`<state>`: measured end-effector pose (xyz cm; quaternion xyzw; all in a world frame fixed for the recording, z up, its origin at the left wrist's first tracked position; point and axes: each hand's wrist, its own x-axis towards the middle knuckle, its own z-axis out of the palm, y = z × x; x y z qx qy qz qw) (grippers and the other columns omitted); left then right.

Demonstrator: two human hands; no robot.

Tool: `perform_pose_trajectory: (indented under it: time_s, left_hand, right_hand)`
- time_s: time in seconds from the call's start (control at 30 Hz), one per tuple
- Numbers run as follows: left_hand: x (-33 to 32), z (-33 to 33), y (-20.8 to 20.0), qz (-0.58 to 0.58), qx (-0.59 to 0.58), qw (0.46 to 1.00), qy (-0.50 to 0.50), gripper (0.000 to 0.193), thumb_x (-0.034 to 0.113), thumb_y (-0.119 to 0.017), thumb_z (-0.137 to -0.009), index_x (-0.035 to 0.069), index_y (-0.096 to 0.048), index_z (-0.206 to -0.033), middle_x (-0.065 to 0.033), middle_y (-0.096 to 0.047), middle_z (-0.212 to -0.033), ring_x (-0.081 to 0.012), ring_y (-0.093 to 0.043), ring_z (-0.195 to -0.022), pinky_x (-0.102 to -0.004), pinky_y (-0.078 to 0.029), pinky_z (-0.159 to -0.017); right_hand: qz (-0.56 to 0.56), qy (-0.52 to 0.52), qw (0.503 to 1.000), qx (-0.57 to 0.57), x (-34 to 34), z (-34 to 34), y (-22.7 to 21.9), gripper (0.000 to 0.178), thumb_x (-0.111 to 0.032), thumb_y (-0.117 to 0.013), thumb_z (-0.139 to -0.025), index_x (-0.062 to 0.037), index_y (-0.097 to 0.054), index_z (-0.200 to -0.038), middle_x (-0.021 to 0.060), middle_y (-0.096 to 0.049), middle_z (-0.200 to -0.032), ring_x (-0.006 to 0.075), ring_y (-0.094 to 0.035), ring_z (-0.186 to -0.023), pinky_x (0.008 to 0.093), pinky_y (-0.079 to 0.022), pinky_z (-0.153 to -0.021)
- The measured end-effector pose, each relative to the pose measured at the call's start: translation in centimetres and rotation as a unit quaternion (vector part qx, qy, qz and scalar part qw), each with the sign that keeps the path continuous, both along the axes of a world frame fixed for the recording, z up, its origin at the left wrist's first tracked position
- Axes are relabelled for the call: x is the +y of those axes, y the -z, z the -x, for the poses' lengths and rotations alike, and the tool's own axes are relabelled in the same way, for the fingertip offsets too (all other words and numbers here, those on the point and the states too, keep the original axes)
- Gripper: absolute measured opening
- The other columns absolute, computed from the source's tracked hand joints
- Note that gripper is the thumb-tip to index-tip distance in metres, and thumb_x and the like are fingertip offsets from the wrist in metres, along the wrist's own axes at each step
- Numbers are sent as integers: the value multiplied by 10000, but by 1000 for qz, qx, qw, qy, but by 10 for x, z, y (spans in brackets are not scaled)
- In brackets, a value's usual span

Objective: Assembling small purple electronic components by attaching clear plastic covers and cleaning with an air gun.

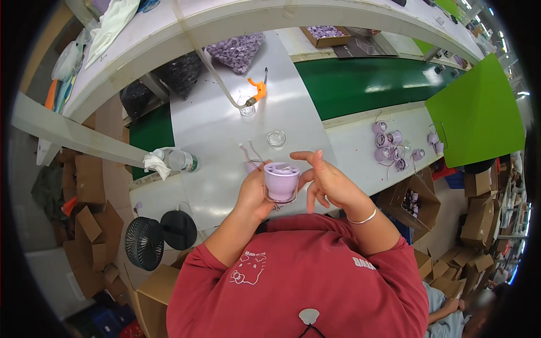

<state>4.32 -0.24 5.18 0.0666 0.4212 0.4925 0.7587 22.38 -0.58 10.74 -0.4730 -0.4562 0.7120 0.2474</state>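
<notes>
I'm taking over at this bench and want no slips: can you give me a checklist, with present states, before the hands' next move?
1. Lilac cup-shaped part held: ok, in the left hand.
2. Its slotted top facing up: ok.
3. Right hand free: ok, its fingers are spread and grip nothing.
4. Right hand clear of the held part: cannot tell, it is too close to judge contact.
5. Clear round dish away from the hands: ok, it lies beyond them on the grey work surface.
6. Orange air gun out of the way: ok, it is beyond both hands.
</notes>
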Motion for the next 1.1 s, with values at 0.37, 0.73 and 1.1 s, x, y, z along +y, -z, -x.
perform_pose_trajectory:
  time_s: [0.37,0.73,1.1]
  left_hand:
    - [34,-35,22,74,-63,994,51,232,210,-429,-942,33,-535,-1049,-128,-595,-925,-231,-593,-805,-353,-475,-620]
    - [148,39,180,-179,707,685,-8,605,95,-704,-683,-13,-431,-1212,-207,-446,-1165,-331,-453,-1075,-410,-388,-927]
    - [179,25,193,-322,636,697,77,590,48,-728,-646,60,-497,-1188,-157,-533,-1173,-354,-510,-1094,-410,-421,-943]
  right_hand:
    - [-200,-11,977,-73,36,-8,24,573,-212,-717,-752,25,-465,-1209,96,-622,-923,157,-598,-851,288,-503,-725]
    - [-299,318,773,-460,231,-166,256,670,-176,-813,-593,28,-458,-1124,224,-538,-1020,383,-552,-932,444,-467,-801]
    - [-387,263,701,-538,223,-137,236,655,-288,-743,-731,-36,-442,-1254,169,-519,-1156,374,-501,-1047,442,-412,-885]
